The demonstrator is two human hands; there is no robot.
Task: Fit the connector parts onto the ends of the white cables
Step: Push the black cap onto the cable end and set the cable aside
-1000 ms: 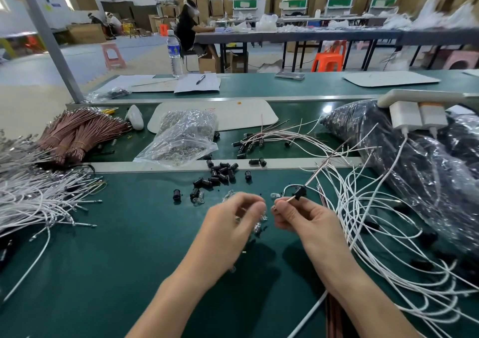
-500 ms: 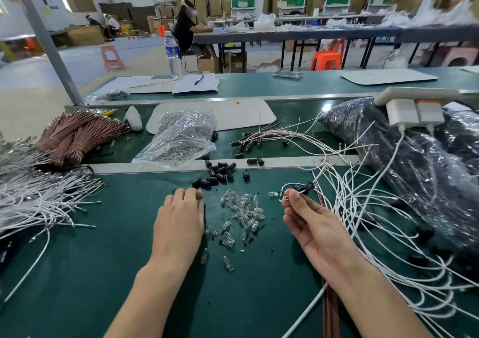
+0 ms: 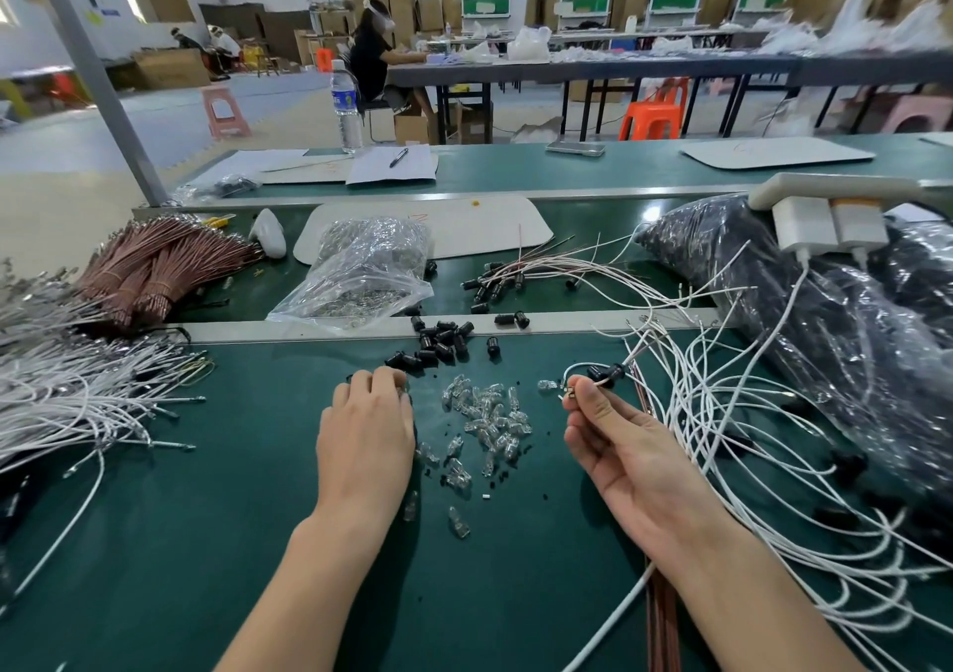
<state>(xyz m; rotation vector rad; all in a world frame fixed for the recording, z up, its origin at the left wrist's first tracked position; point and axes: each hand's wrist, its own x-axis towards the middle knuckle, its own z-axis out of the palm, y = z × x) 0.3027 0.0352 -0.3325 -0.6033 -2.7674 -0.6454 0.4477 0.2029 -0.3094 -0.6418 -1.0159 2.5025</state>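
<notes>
A thin white cable (image 3: pixel 573 368) with a small metal terminal at its tip is pinched between the thumb and forefinger of the right hand (image 3: pixel 629 457). That hand is turned palm up just above the green table mat (image 3: pixel 154 542), its other fingers loosely curled. A short black cylindrical connector sleeve (image 3: pixel 607 375) sits on this cable just behind the fingertips. From there the cable runs right into a loose tangle of white cables (image 3: pixel 748 444) spread over the right side of the mat.

The left hand (image 3: pixel 366 434) lies palm down on the mat. Its fingertips are bent down at the near edge of a heap of black cylindrical connector parts (image 3: pixel 441 344); whether they have hold of one cannot be told. Between the two hands lies a scatter of small clear plastic connector parts (image 3: pixel 485 413).

At the far left, a second bunch of white cables with metal tips (image 3: pixel 77 398) fans across the mat. Behind it lie tied bundles of copper-brown wires (image 3: pixel 154 269). Across a pale metal rail (image 3: pixel 567 323) sit a clear plastic bag of small parts (image 3: pixel 361 274) and a few wires already carrying black sleeves (image 3: pixel 495 284). A large black plastic bag (image 3: pixel 825 341) fills the right side, with two white plug-in chargers (image 3: pixel 827 225) above it.

Farther back, a clear water bottle (image 3: pixel 346 109) stands beside sheets of paper with a pen (image 3: pixel 392 163). A seated person (image 3: pixel 371 60) works at a long table, near an orange plastic stool (image 3: pixel 652 114).
</notes>
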